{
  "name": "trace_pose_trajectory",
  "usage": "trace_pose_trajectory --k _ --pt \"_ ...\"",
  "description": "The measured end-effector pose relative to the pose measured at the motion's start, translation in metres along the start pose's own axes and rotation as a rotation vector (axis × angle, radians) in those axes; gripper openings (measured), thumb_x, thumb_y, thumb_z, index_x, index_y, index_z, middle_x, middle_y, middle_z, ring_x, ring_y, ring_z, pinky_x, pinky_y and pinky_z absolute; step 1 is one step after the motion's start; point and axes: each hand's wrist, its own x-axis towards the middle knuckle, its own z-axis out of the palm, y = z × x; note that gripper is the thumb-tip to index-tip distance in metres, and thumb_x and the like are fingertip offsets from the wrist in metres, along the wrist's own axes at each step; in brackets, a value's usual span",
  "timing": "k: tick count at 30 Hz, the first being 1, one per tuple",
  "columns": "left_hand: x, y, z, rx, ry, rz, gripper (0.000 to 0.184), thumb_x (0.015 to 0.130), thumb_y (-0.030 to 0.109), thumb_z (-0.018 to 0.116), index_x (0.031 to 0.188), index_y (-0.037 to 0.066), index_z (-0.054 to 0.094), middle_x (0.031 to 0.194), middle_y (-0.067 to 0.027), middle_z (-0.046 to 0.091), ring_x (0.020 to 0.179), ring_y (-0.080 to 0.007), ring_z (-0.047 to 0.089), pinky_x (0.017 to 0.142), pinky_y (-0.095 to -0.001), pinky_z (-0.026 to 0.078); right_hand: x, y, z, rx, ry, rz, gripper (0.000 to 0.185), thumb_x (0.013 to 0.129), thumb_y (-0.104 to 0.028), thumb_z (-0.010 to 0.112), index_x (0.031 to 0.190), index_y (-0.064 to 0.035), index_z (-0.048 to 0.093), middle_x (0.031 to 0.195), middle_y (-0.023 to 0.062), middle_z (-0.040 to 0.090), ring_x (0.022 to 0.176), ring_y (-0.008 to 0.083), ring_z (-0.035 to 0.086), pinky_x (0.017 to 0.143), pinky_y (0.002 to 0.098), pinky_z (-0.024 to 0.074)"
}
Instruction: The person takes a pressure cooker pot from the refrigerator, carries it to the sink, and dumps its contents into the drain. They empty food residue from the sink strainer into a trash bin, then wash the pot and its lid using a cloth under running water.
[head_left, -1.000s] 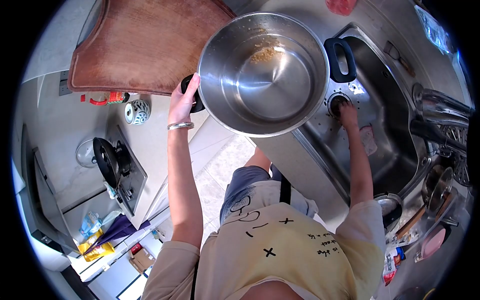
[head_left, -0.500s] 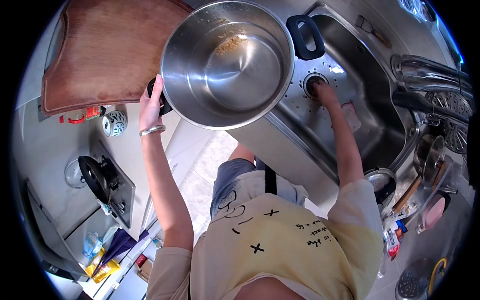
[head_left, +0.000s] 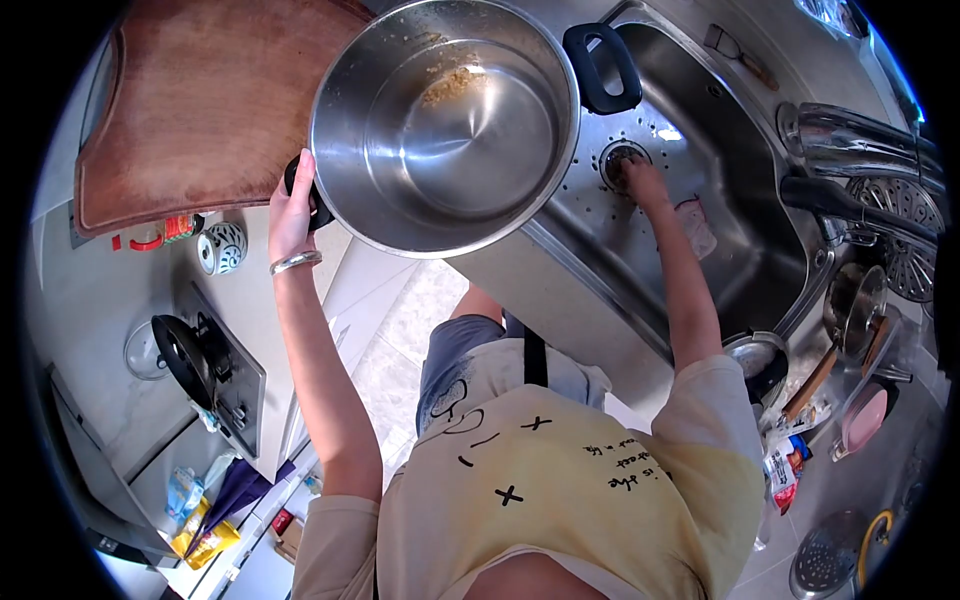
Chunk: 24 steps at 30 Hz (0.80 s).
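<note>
Two hands busy: left hand point(head_left: 291, 214) grips pot point(head_left: 440, 150) left of sink point(head_left: 760, 240), right hand point(head_left: 645, 184) apparently working at sink's drain point(head_left: 613, 160), can't tell grasp; next move likely needs pot steady.

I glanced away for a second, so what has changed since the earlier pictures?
The view shifted; the pot now appears slightly farther left from the drain. Nothing was visibly grasped or released: the left hand still holds the pot's handle, and the right hand stays at the drain.
</note>
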Motion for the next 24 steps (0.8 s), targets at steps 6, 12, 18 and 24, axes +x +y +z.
trace_pose_trajectory --k 6,12,18,24 --pt "-0.001 0.0 0.001 0.011 0.008 0.001 0.055 0.079 0.045 0.062 0.108 -0.001 0.055 0.09 -0.0018 0.057 0.079 -0.0081 0.051 0.072 -0.0214 0.041 0.001 0.001 0.01 0.032 0.092 0.004 0.024 0.076 -0.005 0.049 0.099 -0.0038 0.056 0.1 0.0149 0.056 0.09 0.0315 0.057 0.075 0.0414 0.0483" --pt "0.003 -0.004 0.0 0.017 0.008 0.019 0.047 0.08 0.043 0.061 0.101 0.001 0.058 0.074 0.006 0.05 0.061 -0.003 0.038 0.056 -0.0183 0.033 0.002 0.005 0.027 0.125 0.17 0.079 0.017 0.079 -0.009 0.048 0.093 -0.0034 0.057 0.096 0.0175 0.056 0.088 0.0342 0.056 0.074 0.0439 0.0465" --pt "0.007 -0.006 -0.008 0.04 -0.005 -0.029 0.046 0.087 0.036 0.053 0.114 -0.001 0.051 0.103 -0.0041 0.057 0.092 -0.0105 0.054 0.081 -0.0246 0.044 -0.005 -0.009 0.014 0.203 0.232 0.13 0.017 0.074 -0.004 0.051 0.089 -0.0016 0.058 0.095 0.0162 0.057 0.087 0.0335 0.057 0.075 0.0429 0.0467" --pt "-0.001 -0.002 0.0 -0.017 0.013 -0.009 0.04 0.083 0.039 0.059 0.101 0.004 0.059 0.075 0.0072 0.05 0.062 -0.0027 0.038 0.057 -0.0177 0.033 -0.009 -0.004 0.028 0.257 0.252 0.124 0.014 0.078 -0.011 0.051 0.088 -0.0038 0.057 0.096 0.0152 0.056 0.085 0.034 0.057 0.073 0.0443 0.0456"
